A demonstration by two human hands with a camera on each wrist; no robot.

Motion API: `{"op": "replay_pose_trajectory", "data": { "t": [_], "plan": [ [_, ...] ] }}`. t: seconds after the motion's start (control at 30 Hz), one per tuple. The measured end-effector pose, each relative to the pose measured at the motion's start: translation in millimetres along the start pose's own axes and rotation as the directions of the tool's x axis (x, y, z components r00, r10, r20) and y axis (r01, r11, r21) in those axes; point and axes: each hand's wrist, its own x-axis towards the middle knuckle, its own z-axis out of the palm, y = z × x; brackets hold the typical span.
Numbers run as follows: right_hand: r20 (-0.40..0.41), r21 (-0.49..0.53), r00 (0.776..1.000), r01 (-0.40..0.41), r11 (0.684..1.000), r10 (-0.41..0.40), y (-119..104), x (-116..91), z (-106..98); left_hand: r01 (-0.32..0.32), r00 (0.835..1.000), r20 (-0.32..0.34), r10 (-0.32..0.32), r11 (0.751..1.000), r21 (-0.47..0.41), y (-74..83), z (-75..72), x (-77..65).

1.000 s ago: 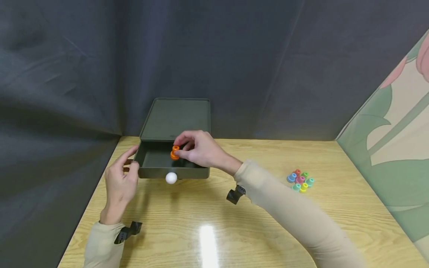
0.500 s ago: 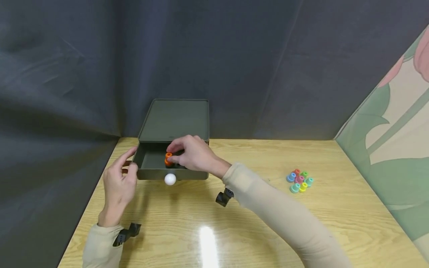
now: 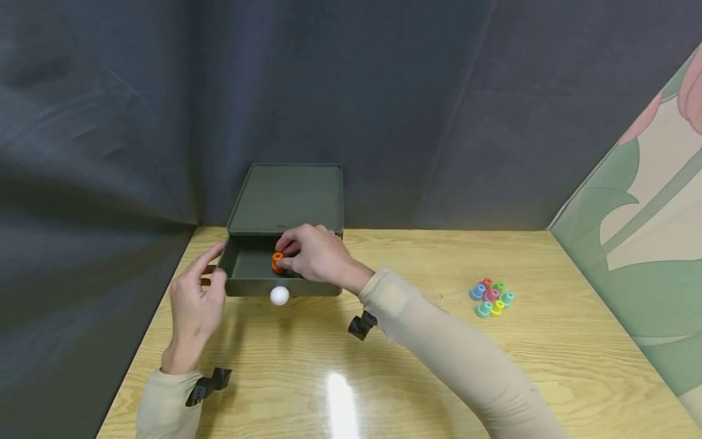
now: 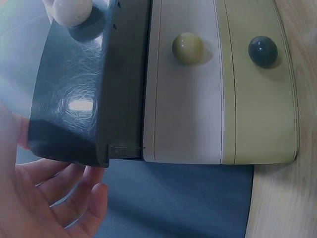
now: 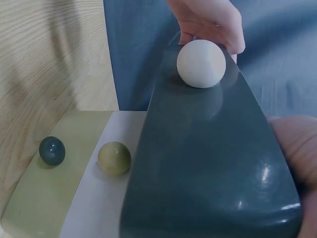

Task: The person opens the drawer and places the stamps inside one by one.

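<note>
My right hand point(image 3: 320, 254) pinches an orange peg point(image 3: 277, 263), with a wide base and a hollow round top, between thumb and fingers. It is low inside the pulled-out top drawer point(image 3: 249, 288), dark green with a white ball knob point(image 3: 280, 296). My left hand point(image 3: 194, 303) holds the drawer's left side, thumb at the front corner and index finger along the wall. In the left wrist view, the fingertips of my left hand point(image 4: 59, 191) touch the drawer's end. The right wrist view shows the drawer front, hiding the peg; part of my right hand point(image 5: 299, 158) is at the edge.
Under the drawer are a whitish drawer point(image 4: 183, 109) and a yellow-green drawer point(image 4: 260, 109), both pushed in. Several coloured pegs point(image 3: 491, 295) stand grouped on the wooden table point(image 3: 428, 372) at right. A dark curtain point(image 3: 439, 116) hangs behind, and a floral panel point(image 3: 647, 231) borders the right.
My right hand has moved down and slightly left, lowering the orange peg deeper into the drawer. My left hand has stayed at the drawer's left side.
</note>
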Motion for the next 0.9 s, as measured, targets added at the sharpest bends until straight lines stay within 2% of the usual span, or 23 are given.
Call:
{"op": "replay_pose_trajectory", "data": {
  "t": [0.33, 0.53, 0.7, 0.9],
  "plan": [
    [0.021, 0.006, 1.0, 0.018, 1.0, -0.018, 1.0, -0.5, -2.2, -0.003, 1.0, -0.003, 0.002, 1.0, -0.014, -0.1, 0.3, 1.4],
    [0.0, 0.119, 0.995, 0.094, 0.988, -0.095, 5.6, -5.2, -5.9, 0.006, 1.0, 0.005, -0.006, 1.0, -0.001, -2.0, -1.3, 1.3],
    [-0.056, 0.227, 0.986, 0.167, 0.959, -0.158, 8.2, -11.8, -5.0, 0.011, 1.0, -0.019, -0.011, 1.0, 0.011, -4.3, -4.6, 0.1],
    [-0.156, 0.271, 0.973, 0.211, 0.939, -0.173, 16.6, -29.2, -4.4, 0.009, 1.0, -0.012, -0.009, 1.0, -0.006, -5.1, -3.8, 0.2]
  ]
}}
